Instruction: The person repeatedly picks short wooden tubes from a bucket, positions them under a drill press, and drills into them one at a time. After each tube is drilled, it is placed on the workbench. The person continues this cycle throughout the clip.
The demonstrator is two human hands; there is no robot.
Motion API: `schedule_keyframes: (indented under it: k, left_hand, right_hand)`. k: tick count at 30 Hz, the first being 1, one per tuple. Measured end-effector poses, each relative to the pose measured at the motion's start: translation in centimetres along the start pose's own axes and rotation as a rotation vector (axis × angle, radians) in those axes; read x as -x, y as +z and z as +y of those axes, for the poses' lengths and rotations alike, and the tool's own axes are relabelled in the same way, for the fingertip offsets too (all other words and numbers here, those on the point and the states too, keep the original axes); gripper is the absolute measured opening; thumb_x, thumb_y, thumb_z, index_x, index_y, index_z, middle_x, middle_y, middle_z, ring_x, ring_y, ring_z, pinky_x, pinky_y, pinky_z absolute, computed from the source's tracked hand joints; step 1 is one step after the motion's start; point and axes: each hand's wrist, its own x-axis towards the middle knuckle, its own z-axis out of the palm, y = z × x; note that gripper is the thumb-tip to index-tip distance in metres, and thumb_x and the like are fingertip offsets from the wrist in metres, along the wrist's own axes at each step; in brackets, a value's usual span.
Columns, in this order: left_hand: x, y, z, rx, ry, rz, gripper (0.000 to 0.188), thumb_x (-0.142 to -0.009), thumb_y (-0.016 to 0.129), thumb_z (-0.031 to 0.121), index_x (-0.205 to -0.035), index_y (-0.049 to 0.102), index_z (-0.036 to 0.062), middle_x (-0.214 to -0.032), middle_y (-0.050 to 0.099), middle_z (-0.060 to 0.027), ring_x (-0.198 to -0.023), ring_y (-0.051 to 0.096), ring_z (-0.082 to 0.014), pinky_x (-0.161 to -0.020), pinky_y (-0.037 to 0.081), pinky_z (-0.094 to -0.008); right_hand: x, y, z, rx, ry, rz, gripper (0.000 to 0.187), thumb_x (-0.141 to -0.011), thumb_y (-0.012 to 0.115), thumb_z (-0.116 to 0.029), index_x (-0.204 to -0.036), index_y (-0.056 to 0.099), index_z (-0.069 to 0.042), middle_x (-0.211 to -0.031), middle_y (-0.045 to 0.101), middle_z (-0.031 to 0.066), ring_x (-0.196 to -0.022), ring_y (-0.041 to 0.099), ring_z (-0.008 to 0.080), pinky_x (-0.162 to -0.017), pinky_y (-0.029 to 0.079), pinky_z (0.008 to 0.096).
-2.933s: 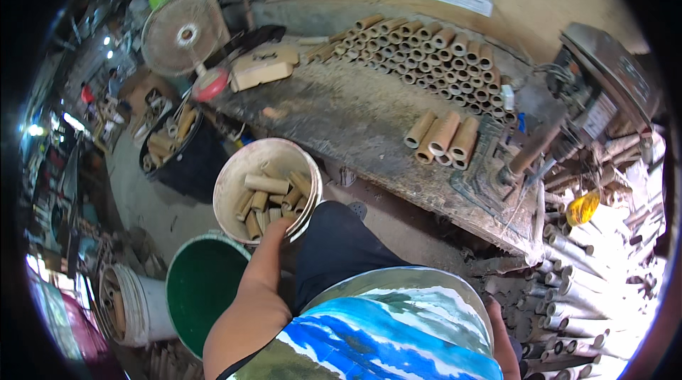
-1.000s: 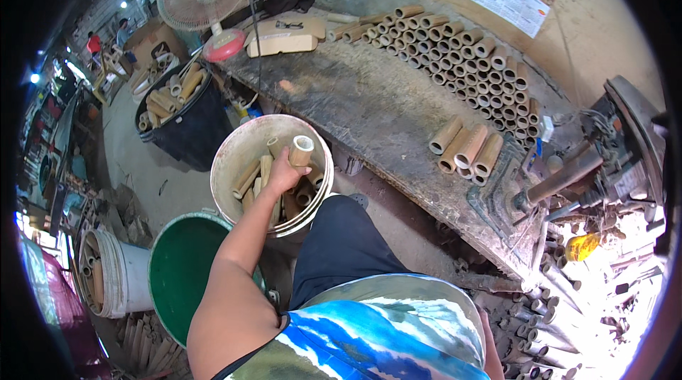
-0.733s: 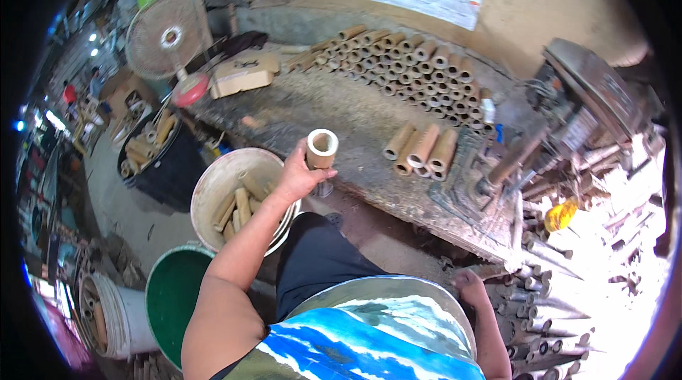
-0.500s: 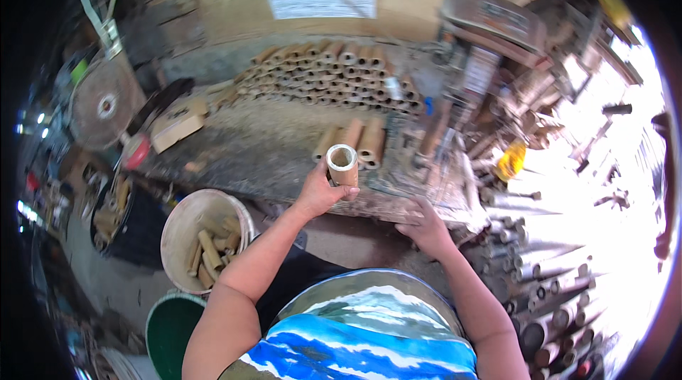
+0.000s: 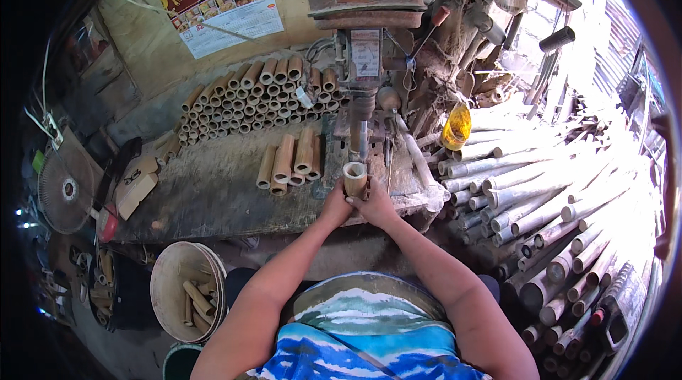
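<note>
Upright between my two hands is a short bamboo tube [image 5: 355,180], its pale open end facing up. My left hand [image 5: 337,202] wraps round its left side, and my right hand [image 5: 376,202] closes on it from the right, the fingers partly hidden behind it. Just beyond the tube stands a drill press [image 5: 366,0], whose metal spindle [image 5: 363,140] comes down close behind the tube's rim. To the left on the workbench [image 5: 206,192] lies a small group of bamboo tubes [image 5: 284,158].
A large stack of cut tubes [image 5: 249,99] lines the bench's back. Long bamboo poles [image 5: 529,202] pile up at right, below a hanging yellow container [image 5: 455,126]. A white bucket [image 5: 165,288] holding tube pieces stands lower left, near a fan [image 5: 67,187].
My left hand has carried the tube to the drill press. My right hand has joined it on the tube. The view has swung to the right.
</note>
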Motion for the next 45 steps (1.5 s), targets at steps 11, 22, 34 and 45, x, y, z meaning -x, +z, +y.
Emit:
schedule_keyframes:
  k: [11, 22, 34, 45]
  left_hand:
    - [-1.8, -1.6, 5.1, 0.006, 0.103, 0.025, 0.061, -0.083, 0.071, 0.013, -0.139, 0.048, 0.0067, -0.126, 0.066, -0.0246, -0.118, 0.062, -0.0451, -0.097, 0.051, -0.0498]
    - [-2.2, -4.2, 8.8, 0.086, 0.217, 0.095, 0.058, -0.081, 0.072, 0.009, -0.135, 0.051, 0.0003, -0.118, 0.069, -0.0252, -0.114, 0.067, -0.0406, -0.093, 0.053, -0.0442]
    - [-2.4, -4.4, 7.9, 0.174, 0.228, 0.107, 0.062, -0.080, 0.075, 0.007, -0.136, 0.049, -0.0008, -0.122, 0.067, -0.0205, -0.116, 0.066, -0.0321, -0.098, 0.051, -0.0411]
    - [-2.8, -5.0, 8.0, 0.157, 0.216, 0.120, 0.063, -0.080, 0.073, 0.007, -0.137, 0.047, 0.0004, -0.125, 0.066, -0.0212, -0.119, 0.064, -0.0349, -0.099, 0.050, -0.0419]
  right_hand:
    - [-2.5, -3.1, -2.3, -0.082, -0.067, 0.107, 0.062, -0.081, 0.082, -0.020, -0.131, 0.049, -0.005, -0.116, 0.068, 0.0220, -0.112, 0.066, 0.0397, -0.095, 0.052, 0.0458]
    - [-2.5, -5.9, -7.4, -0.009, -0.138, 0.155, 0.058, -0.081, 0.080, -0.017, -0.128, 0.048, -0.003, -0.111, 0.067, 0.0244, -0.106, 0.065, 0.0450, -0.088, 0.053, 0.0497]
    - [-3.1, -5.6, -7.8, -0.002, -0.182, 0.154, 0.057, -0.079, 0.081, -0.015, -0.125, 0.050, -0.001, -0.103, 0.069, 0.0239, -0.098, 0.068, 0.0439, -0.083, 0.054, 0.0488]
    - [-4.0, -5.0, -7.9, -0.012, -0.204, 0.177, 0.049, -0.079, 0.080, -0.013, -0.116, 0.050, 0.000, -0.100, 0.069, 0.0245, -0.097, 0.068, 0.0453, -0.081, 0.053, 0.0501]
